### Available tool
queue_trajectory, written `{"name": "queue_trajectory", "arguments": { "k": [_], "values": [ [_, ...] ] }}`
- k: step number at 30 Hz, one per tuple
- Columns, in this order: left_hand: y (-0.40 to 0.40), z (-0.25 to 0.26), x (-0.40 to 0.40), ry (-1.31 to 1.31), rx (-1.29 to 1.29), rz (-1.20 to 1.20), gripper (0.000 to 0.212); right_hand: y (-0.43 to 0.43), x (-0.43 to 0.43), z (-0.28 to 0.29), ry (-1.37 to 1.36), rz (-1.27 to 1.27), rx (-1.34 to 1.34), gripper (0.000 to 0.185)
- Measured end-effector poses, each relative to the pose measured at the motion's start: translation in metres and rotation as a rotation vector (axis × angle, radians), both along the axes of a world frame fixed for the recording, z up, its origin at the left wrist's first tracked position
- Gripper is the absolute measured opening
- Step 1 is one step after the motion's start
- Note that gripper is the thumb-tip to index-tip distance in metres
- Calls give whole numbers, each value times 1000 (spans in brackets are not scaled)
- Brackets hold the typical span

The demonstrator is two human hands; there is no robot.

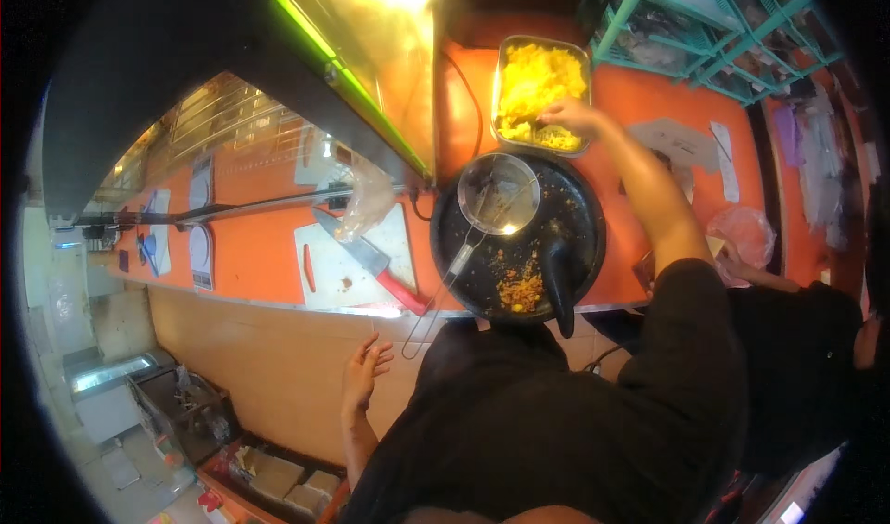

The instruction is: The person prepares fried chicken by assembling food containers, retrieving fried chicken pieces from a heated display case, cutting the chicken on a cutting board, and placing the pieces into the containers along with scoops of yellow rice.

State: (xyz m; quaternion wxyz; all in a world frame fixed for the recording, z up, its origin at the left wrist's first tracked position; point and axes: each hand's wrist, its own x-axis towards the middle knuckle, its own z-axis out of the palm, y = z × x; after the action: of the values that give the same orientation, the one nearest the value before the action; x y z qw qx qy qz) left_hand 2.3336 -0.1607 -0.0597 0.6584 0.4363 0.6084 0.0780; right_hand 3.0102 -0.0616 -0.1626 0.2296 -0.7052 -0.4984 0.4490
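Observation:
My right hand (pixel 571 116) reaches over the front part of a rectangular metal tray (pixel 496 100) of yellow, crumbly food (pixel 541 79); its fingertips are at the food, and whether they pinch any is too small to tell. Just nearer to me is a round black stone mortar (pixel 445 246) with orange-brown crumbs (pixel 521 291) inside. A black stone pestle (pixel 558 281) leans over its near right side. Across the mortar's far left part lies a wire-handled metal sieve (pixel 499 190). My left hand (pixel 368 367) hangs off the counter's edge with fingers apart, holding nothing.
On the orange counter (pixel 243 253), a large red-handled knife (pixel 368 256) lies on a white cutting board (pixel 313 267) beside a clear plastic bag (pixel 368 197). A kitchen scale (pixel 201 256) stands farther left. Teal plastic racks (pixel 695 37) are back right. Another person (pixel 793 364) stands close on the right.

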Motion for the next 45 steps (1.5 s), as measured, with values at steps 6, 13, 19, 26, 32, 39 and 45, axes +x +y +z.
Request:
{"name": "queue_trajectory", "arguments": {
  "k": [6, 13, 19, 26, 32, 39, 45],
  "values": [
    [-1, 2, 3, 23, 0, 9, 48, -23, -12, 3, 497, -388, -150, 19],
    [12, -5, 5, 9, -9, -42, 47, -65, -23, 13, 805, -654, 87, 10],
    [18, -16, -4, -44, -11, -32, 47, -130, -56, 58, 941, -951, 222, 12],
    [28, -17, -2, -50, 2, -85, 47, -237, -60, 63, 877, -1243, 585, 13],
    [39, -15, -5, -52, 11, -125, 47, -263, -43, 21, -17, -1409, 420, 24],
    [45, -6, -6, -23, 32, -195, 51, -237, -56, 21, -1261, -623, 173, 18],
    [47, 5, -4, -16, 15, -179, 46, -242, -54, 30, -1128, -811, 460, 10]
  ]
}}
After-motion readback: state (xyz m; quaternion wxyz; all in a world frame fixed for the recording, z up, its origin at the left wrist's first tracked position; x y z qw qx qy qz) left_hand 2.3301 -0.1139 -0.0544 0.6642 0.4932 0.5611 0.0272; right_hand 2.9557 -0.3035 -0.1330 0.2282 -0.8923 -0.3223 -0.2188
